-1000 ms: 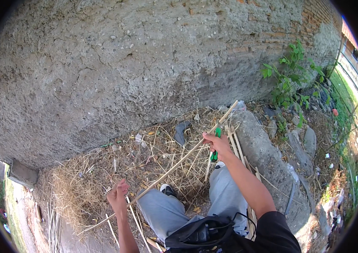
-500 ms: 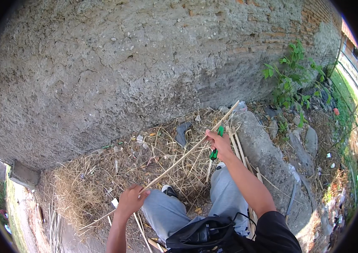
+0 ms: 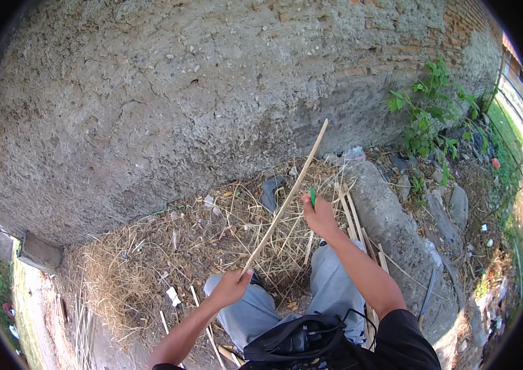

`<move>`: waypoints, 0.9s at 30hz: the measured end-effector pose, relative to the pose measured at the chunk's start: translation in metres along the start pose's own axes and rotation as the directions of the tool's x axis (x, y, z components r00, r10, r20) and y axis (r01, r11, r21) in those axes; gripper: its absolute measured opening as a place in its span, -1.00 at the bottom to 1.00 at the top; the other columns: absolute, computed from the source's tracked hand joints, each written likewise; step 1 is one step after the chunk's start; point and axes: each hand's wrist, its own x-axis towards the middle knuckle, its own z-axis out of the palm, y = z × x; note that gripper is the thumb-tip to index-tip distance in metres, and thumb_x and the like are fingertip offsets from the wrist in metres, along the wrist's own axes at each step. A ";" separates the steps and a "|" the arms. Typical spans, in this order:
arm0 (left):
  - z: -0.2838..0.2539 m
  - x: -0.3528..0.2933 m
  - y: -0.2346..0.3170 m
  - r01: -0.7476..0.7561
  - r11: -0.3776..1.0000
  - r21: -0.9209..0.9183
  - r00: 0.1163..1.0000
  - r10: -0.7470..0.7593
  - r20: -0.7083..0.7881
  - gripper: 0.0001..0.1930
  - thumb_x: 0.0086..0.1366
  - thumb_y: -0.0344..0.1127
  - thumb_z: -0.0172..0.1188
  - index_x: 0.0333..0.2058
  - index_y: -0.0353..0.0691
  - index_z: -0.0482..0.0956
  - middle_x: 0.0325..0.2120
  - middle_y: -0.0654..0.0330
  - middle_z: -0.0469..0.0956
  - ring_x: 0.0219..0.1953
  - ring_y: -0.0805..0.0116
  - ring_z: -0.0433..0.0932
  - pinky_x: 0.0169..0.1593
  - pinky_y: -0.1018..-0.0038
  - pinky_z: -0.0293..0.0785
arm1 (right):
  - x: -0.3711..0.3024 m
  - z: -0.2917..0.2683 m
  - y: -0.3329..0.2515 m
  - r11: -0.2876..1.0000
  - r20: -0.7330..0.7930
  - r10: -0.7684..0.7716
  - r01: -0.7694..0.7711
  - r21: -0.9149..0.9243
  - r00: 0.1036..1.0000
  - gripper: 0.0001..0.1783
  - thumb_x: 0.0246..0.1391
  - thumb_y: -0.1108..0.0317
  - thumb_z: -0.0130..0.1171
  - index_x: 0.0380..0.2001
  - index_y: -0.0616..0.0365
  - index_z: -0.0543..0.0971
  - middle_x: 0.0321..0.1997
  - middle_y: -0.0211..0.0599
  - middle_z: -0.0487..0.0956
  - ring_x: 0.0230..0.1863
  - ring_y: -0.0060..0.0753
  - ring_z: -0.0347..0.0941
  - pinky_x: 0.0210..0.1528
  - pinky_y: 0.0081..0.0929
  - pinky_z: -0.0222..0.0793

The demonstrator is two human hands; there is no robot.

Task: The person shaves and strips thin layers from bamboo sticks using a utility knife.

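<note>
A long, pale bamboo strip (image 3: 290, 196) slants up and away in front of my knees. My left hand (image 3: 232, 288) is closed around its near end, thumb along the strip; its far end stands free before the wall. Close to the right side of the strip, my right hand (image 3: 319, 217) grips a green-handled knife (image 3: 312, 197). Only a bit of the green handle shows above the fingers, and I cannot make out the blade. A small gap lies between this hand and the strip.
A rough plastered wall (image 3: 181, 111) rises ahead. Dry shavings (image 3: 129, 271) litter the ground. Several more bamboo strips (image 3: 352, 216) lie beside my right leg, against a concrete slab (image 3: 391, 213). A leafy green plant (image 3: 424, 117) grows at the right.
The strip has swung steeper, its far end higher and its near end drawn in. My left hand has moved right and up along with it. The right hand has come off the strip, knife still held.
</note>
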 end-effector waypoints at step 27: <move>0.018 0.001 0.054 0.110 0.990 0.086 0.972 -0.089 -0.219 -0.61 0.45 -0.11 -0.07 -0.30 -0.42 0.40 -0.53 -0.35 0.52 -0.38 -0.42 0.52 -0.28 -0.14 0.40 | -0.086 0.019 -0.084 0.740 0.504 -0.043 0.366 -0.564 0.863 -0.70 0.16 0.17 0.01 -0.31 0.15 0.60 -0.52 -0.01 0.63 -0.47 0.00 0.62 -0.37 -0.08 0.54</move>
